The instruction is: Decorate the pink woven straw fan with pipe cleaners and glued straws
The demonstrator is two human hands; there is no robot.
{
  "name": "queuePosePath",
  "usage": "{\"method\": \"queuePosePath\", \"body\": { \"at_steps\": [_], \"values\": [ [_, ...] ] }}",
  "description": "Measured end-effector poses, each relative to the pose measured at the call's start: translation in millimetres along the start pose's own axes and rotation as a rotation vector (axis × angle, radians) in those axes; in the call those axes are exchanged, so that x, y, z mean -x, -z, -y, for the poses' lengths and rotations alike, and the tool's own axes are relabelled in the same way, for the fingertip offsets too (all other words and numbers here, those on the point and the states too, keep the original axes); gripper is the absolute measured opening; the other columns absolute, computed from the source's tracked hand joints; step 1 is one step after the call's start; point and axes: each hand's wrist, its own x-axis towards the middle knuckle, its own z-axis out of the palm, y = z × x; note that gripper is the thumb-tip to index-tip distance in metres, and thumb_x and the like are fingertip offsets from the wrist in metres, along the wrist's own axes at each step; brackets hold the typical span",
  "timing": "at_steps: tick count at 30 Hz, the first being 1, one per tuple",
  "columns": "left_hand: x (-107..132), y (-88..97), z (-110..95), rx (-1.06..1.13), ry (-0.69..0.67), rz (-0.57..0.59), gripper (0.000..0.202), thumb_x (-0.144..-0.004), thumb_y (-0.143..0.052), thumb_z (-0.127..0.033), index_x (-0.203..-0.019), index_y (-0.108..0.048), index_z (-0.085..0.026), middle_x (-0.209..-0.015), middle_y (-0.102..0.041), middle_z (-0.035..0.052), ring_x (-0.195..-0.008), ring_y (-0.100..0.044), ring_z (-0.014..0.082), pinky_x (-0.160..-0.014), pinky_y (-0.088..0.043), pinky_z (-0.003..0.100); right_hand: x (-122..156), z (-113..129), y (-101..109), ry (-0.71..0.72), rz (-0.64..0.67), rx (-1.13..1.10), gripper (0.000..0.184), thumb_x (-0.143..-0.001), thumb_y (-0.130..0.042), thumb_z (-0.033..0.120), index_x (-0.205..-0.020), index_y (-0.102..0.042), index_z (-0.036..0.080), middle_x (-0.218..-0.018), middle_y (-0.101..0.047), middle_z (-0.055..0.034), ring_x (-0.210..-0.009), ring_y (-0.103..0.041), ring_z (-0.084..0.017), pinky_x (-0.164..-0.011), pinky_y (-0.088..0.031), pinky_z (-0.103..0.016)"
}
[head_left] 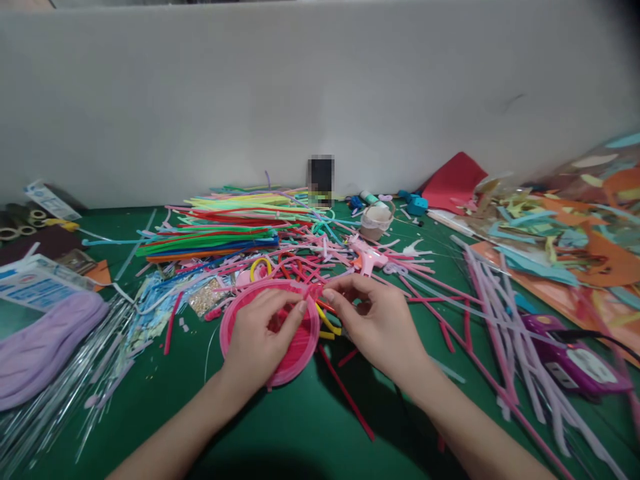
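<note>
A round pink disc (240, 308) wound from pipe cleaners lies on the green table (300, 427) in front of me. My left hand (260, 337) rests over the disc, fingers curled on its upper rim. My right hand (373, 323) is just right of the disc, thumb and fingers pinched on a red pipe cleaner (314, 291) at the disc's top edge. A yellow pipe cleaner piece (327, 325) sticks out between the two hands. A loose red pipe cleaner (350, 400) lies on the table below the disc.
A big heap of coloured pipe cleaners (225, 233) fills the table behind the disc. A pink glue gun (367, 257) and a small cup (376, 221) lie behind my right hand. Lilac pipe cleaners (505, 313), a purple device (575, 360) and foam scraps (560, 233) are right. Purple cloth (40, 347) and silver strips sit left.
</note>
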Motion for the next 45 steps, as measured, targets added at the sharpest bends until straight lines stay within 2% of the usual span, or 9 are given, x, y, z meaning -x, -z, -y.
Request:
{"method": "queuePosePath", "body": {
  "at_steps": [3, 6, 10, 13, 22, 27, 36, 42, 45],
  "values": [
    [-4.9, 3.3, 8.1, 0.117, -0.034, -0.014, 0.011, -0.090, -0.063, -0.025, -0.082, -0.069, -0.020, -0.077, -0.073, 0.0004, -0.071, -0.067, 0.0149, -0.066, -0.052, 0.026, -1.5, 3.8, 5.5, -0.066, 0.150, -0.214, 0.017, -0.086, -0.064, 0.033, -0.084, -0.069, 0.017, -0.077, -0.069, -0.0014, -0.066, -0.058, -0.013, -0.057, -0.042, -0.022],
    [-8.8, 13.8, 12.9, 0.129, -0.303, 0.005, 0.017, -0.094, -0.057, -0.025, -0.082, -0.070, -0.020, -0.077, -0.073, 0.0022, -0.075, -0.067, 0.0159, -0.072, -0.054, 0.029, -2.2, 8.4, 17.1, -0.119, 0.381, -0.335, 0.019, -0.082, -0.070, 0.036, -0.081, -0.068, 0.016, -0.067, -0.063, 0.0024, -0.057, -0.051, -0.009, -0.052, -0.038, -0.020],
    [-9.1, 29.6, 7.4, -0.179, -0.726, -0.021, 0.011, -0.090, -0.062, -0.015, -0.092, -0.071, -0.019, -0.086, -0.075, 0.0035, -0.088, -0.065, 0.0187, -0.079, -0.054, 0.033, -2.8, 12.5, 36.5, -0.130, 0.661, -0.249, 0.017, -0.081, -0.072, 0.032, -0.079, -0.070, 0.015, -0.066, -0.062, 0.0028, -0.059, -0.050, -0.008, -0.055, -0.039, -0.019],
    [-9.0, 32.6, 0.4, -0.331, -0.852, 0.023, 0.008, -0.088, -0.063, -0.012, -0.091, -0.070, -0.017, -0.088, -0.075, 0.0038, -0.090, -0.066, 0.0198, -0.078, -0.055, 0.032, -3.2, 13.5, 46.3, -0.075, 0.720, -0.077, 0.015, -0.085, -0.067, 0.030, -0.080, -0.072, 0.016, -0.071, -0.067, 0.0014, -0.063, -0.054, -0.009, -0.057, -0.039, -0.019],
    [-7.3, 19.0, 1.0, -0.491, -0.638, 0.282, 0.020, -0.095, -0.049, -0.016, -0.085, -0.066, -0.013, -0.084, -0.068, 0.0088, -0.085, -0.061, 0.0232, -0.076, -0.052, 0.038, 3.4, 11.0, 29.7, 0.097, 0.475, 0.507, 0.017, -0.082, -0.058, 0.012, -0.081, -0.073, 0.020, -0.073, -0.070, -0.0018, -0.062, -0.058, -0.015, -0.057, -0.035, -0.025],
    [-6.1, 17.3, -8.7, -0.561, -0.635, 0.140, 0.016, -0.092, -0.051, -0.013, -0.083, -0.064, -0.011, -0.077, -0.066, 0.0079, -0.076, -0.058, 0.0231, -0.071, -0.049, 0.039, 5.9, 8.5, 20.6, 0.120, 0.303, 0.538, 0.016, -0.084, -0.057, 0.012, -0.080, -0.071, 0.019, -0.077, -0.071, -0.0046, -0.065, -0.062, -0.017, -0.058, -0.038, -0.026],
    [1.9, 12.4, -8.7, -0.587, -0.581, -0.175, 0.012, -0.082, -0.068, -0.008, -0.076, -0.058, -0.013, -0.071, -0.064, 0.0083, -0.071, -0.055, 0.0216, -0.066, -0.049, 0.036, 11.7, 11.6, 2.6, 0.142, 0.016, 0.235, 0.012, -0.087, -0.059, 0.017, -0.083, -0.069, 0.019, -0.080, -0.073, -0.0031, -0.066, -0.064, -0.015, -0.061, -0.045, -0.025],
    [5.4, 12.7, 0.1, -0.587, -0.609, -0.172, 0.020, -0.081, -0.068, -0.009, -0.101, -0.065, -0.010, -0.090, -0.070, 0.0139, -0.084, -0.059, 0.0259, -0.074, -0.053, 0.042, 5.8, 5.3, 0.5, 0.085, -0.009, 0.112, 0.011, -0.087, -0.060, 0.020, -0.084, -0.070, 0.019, -0.078, -0.073, -0.0016, -0.064, -0.063, -0.014, -0.060, -0.046, -0.024],
    [2.2, 15.8, -0.1, -0.500, -0.594, -0.116, 0.019, -0.082, -0.067, -0.012, -0.101, -0.068, -0.011, -0.094, -0.071, 0.0131, -0.088, -0.059, 0.0258, -0.078, -0.053, 0.043, 2.1, 1.7, 4.2, 0.086, 0.038, 0.117, 0.010, -0.086, -0.061, 0.020, -0.084, -0.070, 0.019, -0.077, -0.072, -0.0017, -0.065, -0.063, -0.015, -0.060, -0.045, -0.025]
  ]
}}
